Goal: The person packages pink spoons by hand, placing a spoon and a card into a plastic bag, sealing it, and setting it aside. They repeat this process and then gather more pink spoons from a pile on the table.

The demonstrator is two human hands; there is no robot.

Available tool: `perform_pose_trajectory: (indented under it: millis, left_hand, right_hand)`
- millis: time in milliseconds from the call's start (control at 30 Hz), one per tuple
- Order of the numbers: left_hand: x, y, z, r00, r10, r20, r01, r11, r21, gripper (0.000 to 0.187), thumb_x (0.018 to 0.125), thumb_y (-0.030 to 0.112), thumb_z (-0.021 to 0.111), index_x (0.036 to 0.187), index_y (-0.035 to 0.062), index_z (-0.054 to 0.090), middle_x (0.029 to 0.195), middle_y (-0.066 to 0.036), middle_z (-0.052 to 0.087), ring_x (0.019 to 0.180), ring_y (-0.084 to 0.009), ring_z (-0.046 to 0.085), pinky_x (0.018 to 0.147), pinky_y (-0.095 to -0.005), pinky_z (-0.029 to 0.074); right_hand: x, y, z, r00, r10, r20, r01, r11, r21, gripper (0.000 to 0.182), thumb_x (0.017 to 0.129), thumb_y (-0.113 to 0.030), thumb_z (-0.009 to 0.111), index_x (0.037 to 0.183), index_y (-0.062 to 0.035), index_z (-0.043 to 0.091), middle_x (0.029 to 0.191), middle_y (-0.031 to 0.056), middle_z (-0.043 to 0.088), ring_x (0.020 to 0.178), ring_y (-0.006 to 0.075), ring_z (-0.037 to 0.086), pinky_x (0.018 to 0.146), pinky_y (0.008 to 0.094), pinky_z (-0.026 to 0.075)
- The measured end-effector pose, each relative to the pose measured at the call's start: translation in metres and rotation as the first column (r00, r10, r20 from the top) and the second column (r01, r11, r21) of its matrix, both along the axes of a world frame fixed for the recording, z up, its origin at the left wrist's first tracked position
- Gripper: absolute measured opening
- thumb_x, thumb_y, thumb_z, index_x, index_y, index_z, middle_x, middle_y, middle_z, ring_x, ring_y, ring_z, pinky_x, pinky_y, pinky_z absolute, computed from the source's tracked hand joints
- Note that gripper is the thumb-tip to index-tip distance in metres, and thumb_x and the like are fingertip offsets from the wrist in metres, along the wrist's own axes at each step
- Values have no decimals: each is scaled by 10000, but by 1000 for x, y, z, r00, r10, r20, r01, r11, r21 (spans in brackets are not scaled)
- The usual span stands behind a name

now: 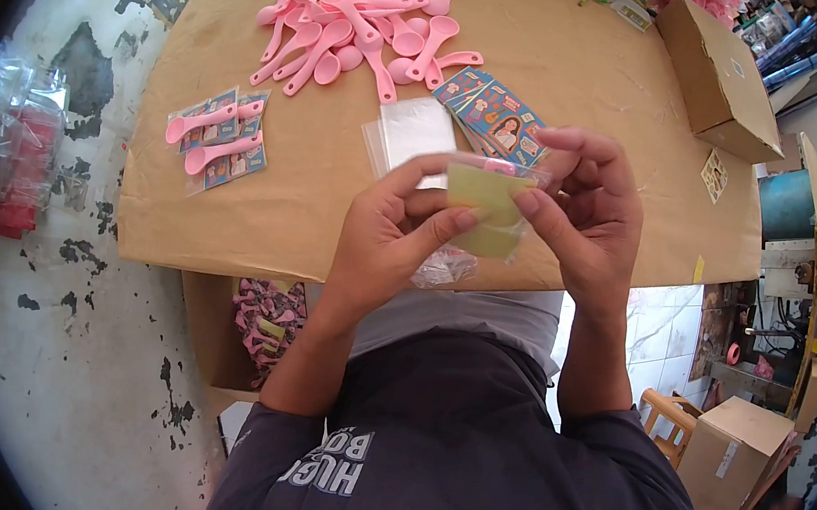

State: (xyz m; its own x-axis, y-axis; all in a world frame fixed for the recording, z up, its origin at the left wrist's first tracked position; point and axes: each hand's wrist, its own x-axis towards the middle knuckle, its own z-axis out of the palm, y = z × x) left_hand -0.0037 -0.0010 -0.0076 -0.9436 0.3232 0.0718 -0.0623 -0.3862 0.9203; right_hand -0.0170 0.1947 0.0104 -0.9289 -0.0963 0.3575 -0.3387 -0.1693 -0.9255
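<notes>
Clear packet (486, 208) between both hands' fingertips

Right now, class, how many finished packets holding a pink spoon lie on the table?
2: both packets lie side by side near the table's left edge, left of the hands; others may be hidden.

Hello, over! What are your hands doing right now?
Left hand and right hand pinching small clear plastic bag with yellow-green card. Pile of pink plastic spoons beyond, untouched. Nothing between.
</notes>
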Motion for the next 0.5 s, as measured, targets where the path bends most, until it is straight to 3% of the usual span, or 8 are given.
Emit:
perform_pose_trajectory:
  millis: [133, 200, 233, 300, 367, 400, 467, 500]
  left_hand:
    - [1, -12, 2, 998, 54, -27, -54, 998, -13, 319, 984, -28, 622, 1298, -69, 593, 1207, -169, 712, 1105, -168, 677, 951, -312, 556]
    - [-3, -25, 1, 904, 322, -280, -331, 943, 17, 317, 975, -59, 612, 1291, -72, 613, 1220, -166, 706, 1121, -178, 673, 964, -317, 554]
    - [-7, -38, 0, 834, 390, -390, -422, 907, 5, 338, 974, -79, 596, 1312, -71, 604, 1253, -163, 694, 1130, -190, 675, 980, -324, 548]
    - [-9, -67, 4, 803, 459, -380, -527, 845, -92, 330, 963, -107, 568, 1288, -83, 618, 1280, -184, 677, 1189, -219, 653, 1028, -348, 519]
    - [-17, -91, 8, 638, 406, -654, -687, 683, -247, 368, 929, -155, 515, 1257, -59, 652, 1288, -199, 676, 1231, -242, 636, 1060, -374, 490]
    - [-16, -102, 8, 640, 400, -656, -688, 679, -257, 368, 929, -155, 515, 1257, -59, 652, 1288, -199, 676, 1231, -242, 636, 1060, -374, 490]
    - [-12, -117, 4, 670, 205, -713, -742, 214, -636, 352, 934, -133, 492, 1230, -50, 662, 1341, -215, 648, 1305, -249, 583, 1109, -379, 436]
    - [-8, -117, 0, 675, 199, -710, -737, 210, -642, 352, 934, -133, 492, 1230, -50, 662, 1341, -215, 648, 1305, -249, 583, 1109, -379, 436]
  right_hand:
    - [3, -4, 6, 998, 27, 54, -33, 992, 125, 490, 827, 5, 802, 1268, -73, 603, 942, -11, 589, 787, 15, 559, 606, 184, 431]
    - [3, -5, 3, 995, -92, -43, 100, 800, 591, 499, 801, -61, 829, 1250, -94, 612, 955, 33, 595, 796, 115, 628, 633, 265, 484]
    - [2, -3, 0, 995, -89, -35, 92, 801, 592, 499, 801, -61, 829, 1250, -94, 612, 955, 33, 595, 796, 115, 628, 633, 265, 484]
    - [0, 1, -8, 974, 59, -219, 129, 653, 747, 419, 812, -166, 825, 1186, -111, 645, 960, 83, 591, 797, 248, 644, 659, 370, 504]
    - [6, -2, -9, 972, 119, -204, 81, 645, 760, 353, 828, -204, 811, 1132, -108, 660, 959, 95, 589, 804, 284, 639, 676, 397, 507]
    - [8, -4, -10, 964, 177, -198, 44, 629, 776, 298, 844, -243, 797, 1079, -106, 676, 958, 106, 588, 811, 319, 634, 693, 425, 510]
    - [13, -11, -16, 973, 159, -169, 42, 597, 801, 255, 855, -234, 783, 1046, -100, 679, 945, 102, 587, 815, 311, 638, 692, 417, 512]
    - [14, -14, -19, 979, 143, -144, 42, 553, 832, 215, 867, -225, 768, 1014, -94, 682, 933, 97, 586, 820, 303, 642, 691, 410, 514]
